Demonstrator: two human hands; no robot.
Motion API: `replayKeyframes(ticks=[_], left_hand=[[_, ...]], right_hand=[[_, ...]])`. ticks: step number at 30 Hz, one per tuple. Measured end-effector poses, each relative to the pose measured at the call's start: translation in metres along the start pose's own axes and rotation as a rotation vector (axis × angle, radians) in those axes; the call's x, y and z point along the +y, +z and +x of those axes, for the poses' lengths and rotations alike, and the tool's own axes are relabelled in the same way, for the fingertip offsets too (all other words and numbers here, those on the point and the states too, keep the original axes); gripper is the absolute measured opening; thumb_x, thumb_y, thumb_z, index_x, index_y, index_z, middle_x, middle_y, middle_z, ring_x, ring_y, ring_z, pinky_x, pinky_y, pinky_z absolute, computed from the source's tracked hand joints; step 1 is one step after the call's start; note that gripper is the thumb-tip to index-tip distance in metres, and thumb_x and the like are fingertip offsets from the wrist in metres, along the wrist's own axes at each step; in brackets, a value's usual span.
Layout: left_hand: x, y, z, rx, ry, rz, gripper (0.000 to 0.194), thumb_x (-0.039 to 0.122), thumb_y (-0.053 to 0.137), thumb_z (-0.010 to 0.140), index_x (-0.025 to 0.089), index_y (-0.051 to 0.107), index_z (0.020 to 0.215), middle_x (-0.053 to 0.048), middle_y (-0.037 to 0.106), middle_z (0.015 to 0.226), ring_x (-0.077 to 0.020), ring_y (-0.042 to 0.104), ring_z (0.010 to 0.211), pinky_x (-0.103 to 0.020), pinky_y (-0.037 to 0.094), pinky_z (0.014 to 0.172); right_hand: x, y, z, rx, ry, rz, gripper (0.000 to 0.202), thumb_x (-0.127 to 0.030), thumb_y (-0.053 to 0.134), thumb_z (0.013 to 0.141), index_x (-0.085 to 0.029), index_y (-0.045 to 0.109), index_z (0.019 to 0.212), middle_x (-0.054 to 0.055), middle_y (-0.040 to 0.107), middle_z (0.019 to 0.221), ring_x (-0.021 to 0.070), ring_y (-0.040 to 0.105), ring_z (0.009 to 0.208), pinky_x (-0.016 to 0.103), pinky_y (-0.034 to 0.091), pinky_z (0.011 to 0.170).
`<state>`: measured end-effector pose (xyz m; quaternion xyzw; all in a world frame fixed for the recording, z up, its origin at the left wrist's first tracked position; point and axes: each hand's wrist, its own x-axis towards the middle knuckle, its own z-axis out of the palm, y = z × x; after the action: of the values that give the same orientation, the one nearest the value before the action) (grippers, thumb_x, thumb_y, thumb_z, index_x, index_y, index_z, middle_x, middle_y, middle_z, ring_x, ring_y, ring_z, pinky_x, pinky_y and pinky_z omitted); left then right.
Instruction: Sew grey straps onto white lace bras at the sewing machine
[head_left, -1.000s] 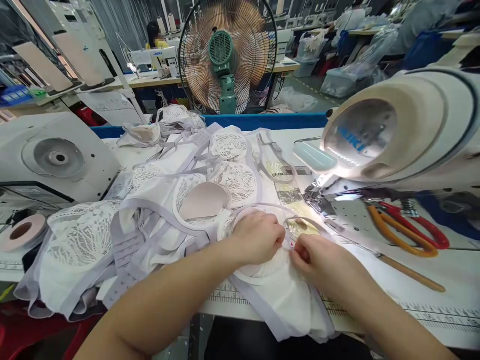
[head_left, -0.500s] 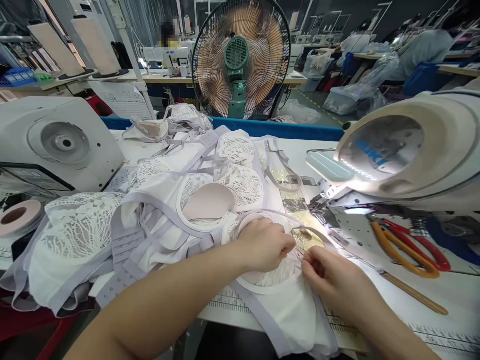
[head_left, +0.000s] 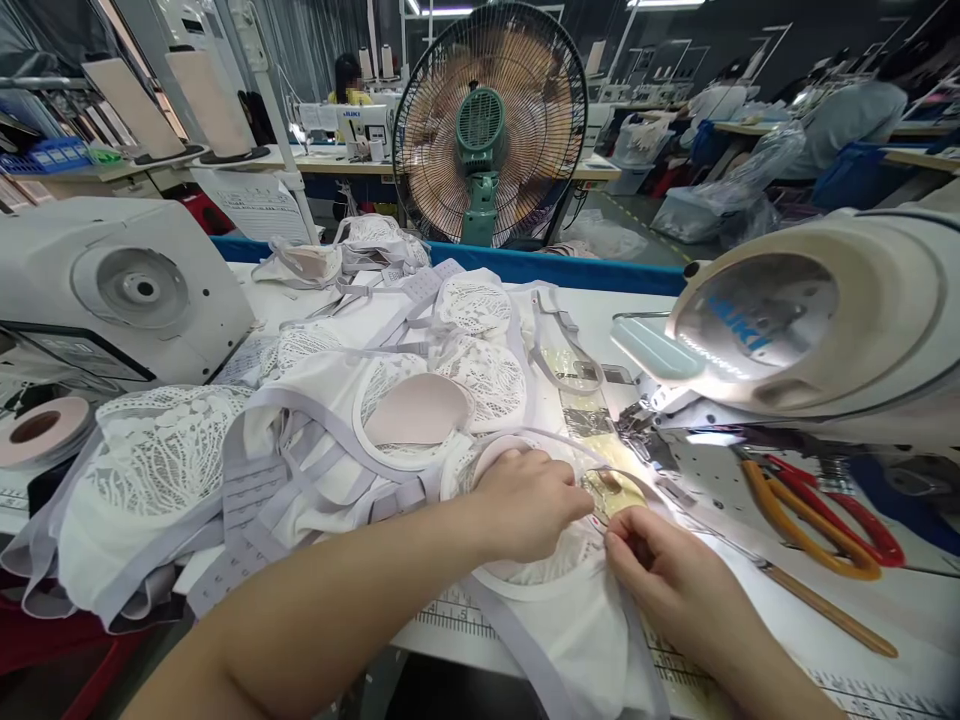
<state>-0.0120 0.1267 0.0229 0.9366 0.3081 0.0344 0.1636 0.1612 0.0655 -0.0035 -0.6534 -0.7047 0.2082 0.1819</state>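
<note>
A white lace bra [head_left: 555, 620] with lilac-grey edging lies in front of me, its lower part hanging over the table's front edge. My left hand [head_left: 529, 500] is closed on the bra at its cup, fingers curled into the fabric. Just to the right, my right hand [head_left: 656, 555] pinches the bra's edge near the strap, thumb against fingers. A small red dot shows on the fabric between the two hands. Both sets of fingertips are partly hidden. Beyond my left hand, a beige cup pad [head_left: 418, 408] rests in another white bra.
A sewing machine [head_left: 795, 320] stands at the right, another machine [head_left: 127, 290] at the left. Orange-handled scissors [head_left: 806, 520], a red-handled tool [head_left: 862, 515] and a wooden-handled tool [head_left: 829, 608] lie at right. Several bras cover the left side. A fan [head_left: 484, 130] stands behind.
The camera view has tilted up slightly. Both hands keep their hold on the bra with hardly any movement; the strap by my right hand sits slightly lower.
</note>
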Motion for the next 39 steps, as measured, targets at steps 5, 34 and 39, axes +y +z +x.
replayKeyframes(ticks=[5,34,39], left_hand=[[-0.001,0.001,-0.001,0.008,0.041,-0.002,0.014,0.012,0.048,0.078,0.020,0.056,0.087,-0.002,0.057,0.099,-0.0217,0.048,0.094,-0.036,0.036,0.076],[0.003,-0.001,-0.006,0.047,0.057,0.051,0.025,0.037,0.053,0.084,0.024,0.063,0.102,-0.003,0.060,0.110,-0.0226,0.052,0.101,-0.040,0.037,0.088],[0.005,-0.001,-0.011,0.030,0.097,0.140,0.034,0.043,0.052,0.084,0.023,0.063,0.108,-0.007,0.048,0.132,-0.0293,0.042,0.119,-0.049,0.031,0.099]], right_hand=[[-0.003,0.002,-0.002,0.013,0.022,0.001,0.020,-0.032,0.037,0.081,-0.024,0.041,0.063,-0.004,0.047,0.055,0.0141,0.046,0.052,0.026,0.034,0.048],[0.037,-0.039,-0.034,0.075,-0.046,-0.018,0.026,-0.042,0.041,0.085,-0.025,0.056,0.073,0.002,0.060,0.070,0.0167,0.057,0.063,0.026,0.046,0.051],[0.082,-0.050,-0.042,0.176,0.047,-0.082,0.026,-0.046,0.044,0.081,-0.026,0.060,0.080,0.005,0.066,0.082,0.0205,0.062,0.070,0.029,0.051,0.052]])
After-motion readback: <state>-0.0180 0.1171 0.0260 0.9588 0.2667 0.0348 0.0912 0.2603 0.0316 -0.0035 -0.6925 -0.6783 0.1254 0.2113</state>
